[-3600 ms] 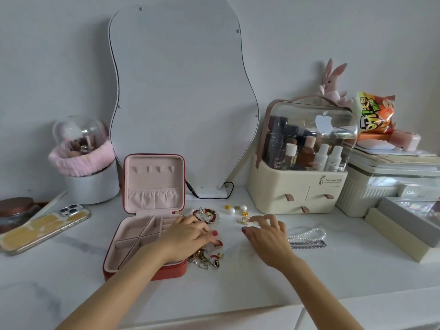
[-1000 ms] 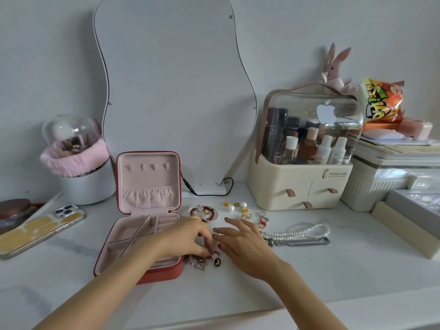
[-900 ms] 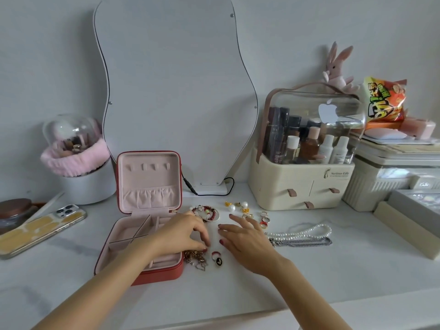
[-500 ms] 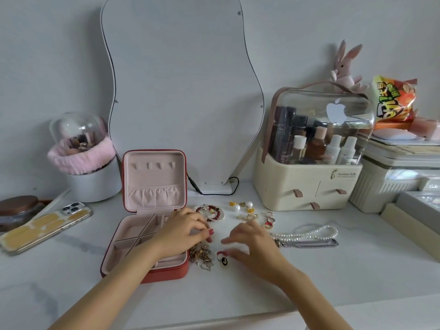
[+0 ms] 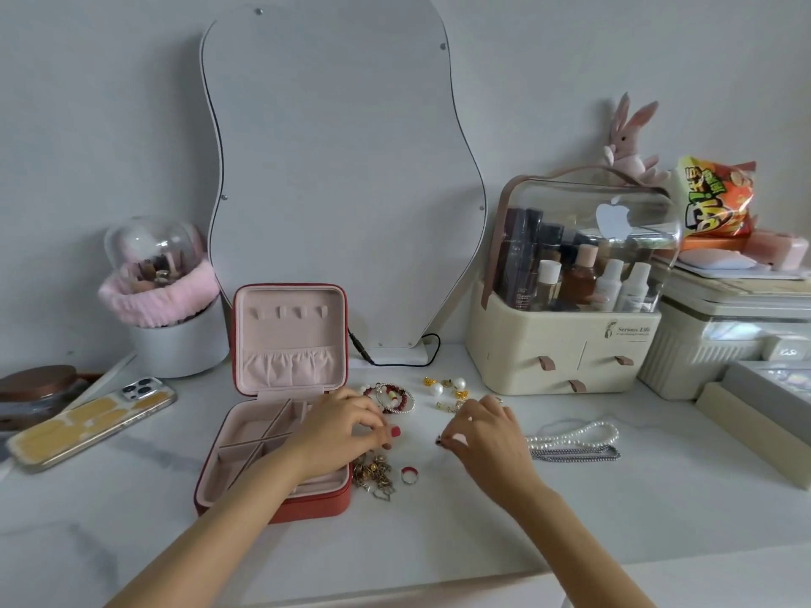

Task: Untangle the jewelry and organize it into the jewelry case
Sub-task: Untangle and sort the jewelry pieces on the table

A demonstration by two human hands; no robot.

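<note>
Nearest on the white marble surface (image 5: 439, 533) lies a tangled heap of gold-toned jewelry (image 5: 374, 473), with a red-and-silver ring (image 5: 409, 475) just beside it. The open red jewelry case with pink lining (image 5: 281, 414) sits touching the heap's left side. The left hand (image 5: 338, 430) hangs over the case's right edge, fingers curled; I cannot tell if it holds anything. The right hand (image 5: 485, 432) pinches a small dark piece at its fingertips. Farther back lie beaded bracelets (image 5: 392, 398), pearl-and-gold earrings (image 5: 445, 388), and, to the right, a pearl necklace (image 5: 575, 436) beside a grey chain (image 5: 575, 454).
</note>
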